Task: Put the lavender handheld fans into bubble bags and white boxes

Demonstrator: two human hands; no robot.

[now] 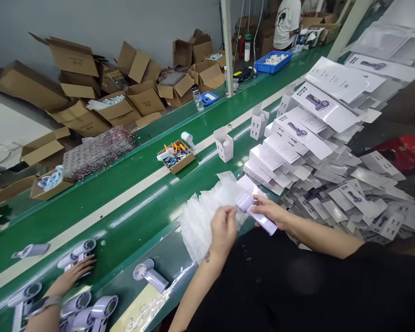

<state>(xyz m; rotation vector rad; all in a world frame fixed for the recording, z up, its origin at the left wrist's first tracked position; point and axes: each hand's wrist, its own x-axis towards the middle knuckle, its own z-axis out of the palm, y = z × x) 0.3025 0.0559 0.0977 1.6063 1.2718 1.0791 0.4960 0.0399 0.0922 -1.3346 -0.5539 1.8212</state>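
Note:
A lavender handheld fan (265,222) is gripped in my right hand (271,211), its handle slanting down toward my body. My left hand (224,228) is closed in a pinch beside the fan's round head; whatever its fingertips hold is too small or hidden to make out. Beneath and left of the hands lies a pile of thin white translucent bags (202,214). Another lavender fan (150,275) rests on the bench to the left.
A co-worker's hand (76,273) touches lavender fans at lower left. Printed white cartons (297,133) are heaped along the right. Two small open boxes (224,145) and a parts box (177,157) stand on the green conveyor (131,198). Brown cartons (147,99) line the wall.

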